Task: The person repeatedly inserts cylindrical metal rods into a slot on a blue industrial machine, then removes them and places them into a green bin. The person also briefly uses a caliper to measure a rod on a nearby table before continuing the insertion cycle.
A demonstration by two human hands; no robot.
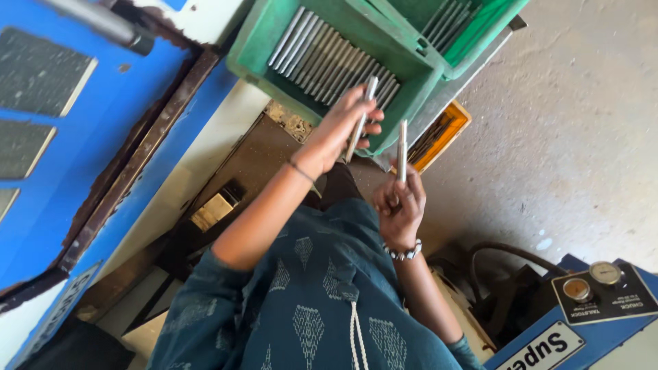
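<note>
Currently left hand point(346, 127) clamped on one steel rod point(362, 118) over green crate point(329, 92) of rods; right hand point(399, 205) closed on second rod point(402, 152), upright, just below crate. Likely risk: slanted rod slipping, or clipping crate rim when lowered.

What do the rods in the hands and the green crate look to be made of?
Rods in the left hand and right hand: likely bare metal, grey with a dull sheen, straight and uniform. Green crate: probably moulded plastic, with an even matte colour and thick rounded rim.
</note>
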